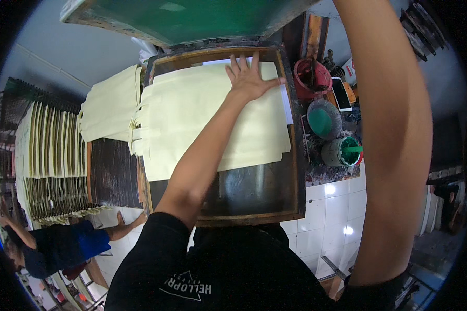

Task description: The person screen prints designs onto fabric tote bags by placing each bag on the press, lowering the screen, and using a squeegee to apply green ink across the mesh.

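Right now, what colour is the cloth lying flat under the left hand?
Pale cream-yellow, plain with no pattern: the cloth under the left hand shows best in the head view.

Screen-printing workshop indicated. Green mesh screen (pixel 192 18) raised at 12 o'clock over wooden printing frame (pixel 296 171) at centre. Ink-smeared bench (pixel 329 173) at 3 o'clock loaded with green ink tub (pixel 341 150) and red bucket (pixel 311 78). Cream fabric pieces (pixel 52 145) hung in rows at 9 o'clock. White tiled floor (pixel 327 212) seen below.
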Demonstrator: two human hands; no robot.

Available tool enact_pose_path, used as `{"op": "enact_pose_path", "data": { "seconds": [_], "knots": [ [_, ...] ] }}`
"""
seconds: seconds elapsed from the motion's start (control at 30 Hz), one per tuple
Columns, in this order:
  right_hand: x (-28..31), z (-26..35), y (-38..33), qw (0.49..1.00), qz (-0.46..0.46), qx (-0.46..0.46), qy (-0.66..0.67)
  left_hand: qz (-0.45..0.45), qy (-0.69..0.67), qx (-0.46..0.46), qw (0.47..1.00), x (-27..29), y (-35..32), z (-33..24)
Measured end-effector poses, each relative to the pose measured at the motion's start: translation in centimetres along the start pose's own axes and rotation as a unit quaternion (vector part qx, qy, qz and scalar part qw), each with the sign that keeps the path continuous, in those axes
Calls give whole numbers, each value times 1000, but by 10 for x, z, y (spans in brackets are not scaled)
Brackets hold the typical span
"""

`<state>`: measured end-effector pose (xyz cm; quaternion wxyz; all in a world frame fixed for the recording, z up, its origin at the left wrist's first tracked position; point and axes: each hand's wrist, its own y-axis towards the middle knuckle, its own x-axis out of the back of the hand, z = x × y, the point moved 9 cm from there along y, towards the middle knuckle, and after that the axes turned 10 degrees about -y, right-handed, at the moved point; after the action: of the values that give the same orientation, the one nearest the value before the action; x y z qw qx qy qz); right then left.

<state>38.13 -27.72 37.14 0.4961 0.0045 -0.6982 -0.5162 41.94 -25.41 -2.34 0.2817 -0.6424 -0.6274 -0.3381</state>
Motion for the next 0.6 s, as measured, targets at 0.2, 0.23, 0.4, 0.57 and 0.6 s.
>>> {"op": "enact_pose_path", "data": {
  "seconds": [0.2, 0.23, 0.4, 0.57, 0.6],
  "knots": [
    [-19, 59, -111, 965, 188, -184, -17, -103, -595, -129, 786, 170, -182, -3],
    [-22, 63, -151, 985, 143, -86, -43, -118, -637, -142, 749, 178, -213, 0],
    [-70, 85, -265, 982, 121, -90, 110, -12, -647, 167, 744, 67, -318, 88],
    [-111, 96, -300, 956, 260, -59, 122, 13, -620, 242, 747, 28, -335, 111],
    [-119, 100, -306, 953, 277, -44, 114, 4, -620, 241, 747, 27, -335, 112]
  ]
}}
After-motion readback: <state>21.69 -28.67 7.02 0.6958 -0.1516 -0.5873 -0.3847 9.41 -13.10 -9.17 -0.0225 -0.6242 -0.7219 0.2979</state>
